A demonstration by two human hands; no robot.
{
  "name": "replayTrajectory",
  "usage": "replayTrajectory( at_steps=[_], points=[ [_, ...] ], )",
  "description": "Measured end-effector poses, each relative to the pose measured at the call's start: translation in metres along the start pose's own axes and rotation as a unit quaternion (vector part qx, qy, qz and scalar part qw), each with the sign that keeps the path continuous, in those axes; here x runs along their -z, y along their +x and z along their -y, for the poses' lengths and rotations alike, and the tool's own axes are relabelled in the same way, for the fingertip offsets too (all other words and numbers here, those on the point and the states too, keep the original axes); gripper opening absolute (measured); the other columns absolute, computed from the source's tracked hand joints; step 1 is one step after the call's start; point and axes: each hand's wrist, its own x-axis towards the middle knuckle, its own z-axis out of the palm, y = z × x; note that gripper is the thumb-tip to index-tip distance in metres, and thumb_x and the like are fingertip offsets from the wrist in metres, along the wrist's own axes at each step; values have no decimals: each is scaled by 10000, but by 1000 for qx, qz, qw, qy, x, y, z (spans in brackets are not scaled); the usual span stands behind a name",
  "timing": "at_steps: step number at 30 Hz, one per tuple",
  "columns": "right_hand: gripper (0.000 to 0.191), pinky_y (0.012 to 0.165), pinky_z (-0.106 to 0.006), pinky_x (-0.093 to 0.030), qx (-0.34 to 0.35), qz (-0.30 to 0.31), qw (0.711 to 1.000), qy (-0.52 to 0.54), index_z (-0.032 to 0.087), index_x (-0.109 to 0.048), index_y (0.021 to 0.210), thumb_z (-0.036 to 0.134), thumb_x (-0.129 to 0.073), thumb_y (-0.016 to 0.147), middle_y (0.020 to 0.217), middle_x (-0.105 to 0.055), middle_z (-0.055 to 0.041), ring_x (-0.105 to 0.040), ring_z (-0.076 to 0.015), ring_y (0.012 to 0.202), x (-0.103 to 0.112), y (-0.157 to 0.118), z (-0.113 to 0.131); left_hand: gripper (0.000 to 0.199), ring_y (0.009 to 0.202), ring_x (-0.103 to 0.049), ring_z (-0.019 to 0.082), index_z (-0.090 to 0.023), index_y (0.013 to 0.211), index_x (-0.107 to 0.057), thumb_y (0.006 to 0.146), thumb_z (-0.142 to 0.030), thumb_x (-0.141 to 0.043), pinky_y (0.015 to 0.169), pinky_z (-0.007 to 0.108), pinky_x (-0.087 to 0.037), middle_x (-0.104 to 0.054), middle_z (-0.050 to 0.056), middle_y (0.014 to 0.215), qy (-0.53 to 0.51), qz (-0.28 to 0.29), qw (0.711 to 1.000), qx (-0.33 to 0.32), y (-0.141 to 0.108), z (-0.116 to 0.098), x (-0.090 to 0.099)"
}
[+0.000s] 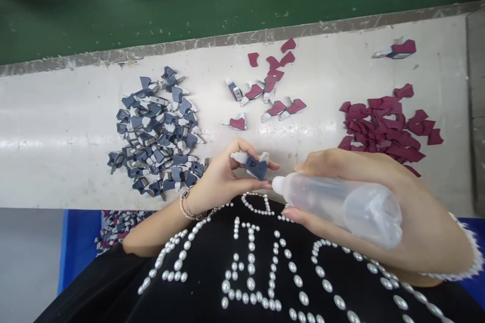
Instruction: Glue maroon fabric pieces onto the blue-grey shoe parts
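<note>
Grey pile: plenty left, maroon pile too.
Paired pieces: I count few.
Left hand: pinching grey piece.
Right hand: closed round squeeze bottle.

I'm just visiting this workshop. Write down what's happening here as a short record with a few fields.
left hand: pinches a grey-blue piece with white tabs
right hand: grips a clear plastic squeeze bottle, its tip pointing toward the piece
bench: white, with three groups of pieces on it
left group: pile of grey-blue pieces
middle group: scattered red-and-white pieces
right group: pile of dark red pieces
clothing: black shirt with pearl beads
</note>
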Motion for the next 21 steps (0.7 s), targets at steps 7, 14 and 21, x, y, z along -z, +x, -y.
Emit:
replayTrajectory(
  at_steps=[7, 14, 21],
  points=[
    [252, 456, -297, -496, -22, -21, 1000, -4, 270, -538, 776, 335, -781, 791, 718, -676, 56, -640, -143, 559, 3, -2, 3, 406, 981, -729, 186, -211, 968, -470, 761, -183, -817, 798, 275, -592, -751, 57, 1032, 21, 0, 1000, -15, -1, -1, -1],
    [217, 447, -313, -473, -34, -37, 998, -30, 281, -590, 875, 409, -757, 824, 716, -660, 58, -628, -137, 571, 4, -3, 3, 426, 927, -697, 118, -211, 971, -489, 733, -98, -824, 728, 164, -539, -723, 17, 971, 7, 16, 1000, -10, -1, 0, 1],
    [230, 415, -314, -444, -36, -51, 997, -35, 281, -564, 844, 407, -755, 827, 699, -648, 50, -609, -140, 528, 1, -1, 5, 402, 790, -640, 97, -209, 963, -487, 752, -209, -829, 670, 176, -508, -625, -12, 885, 11, -4, 999, 35, -3, 1, -3]
  ],
)
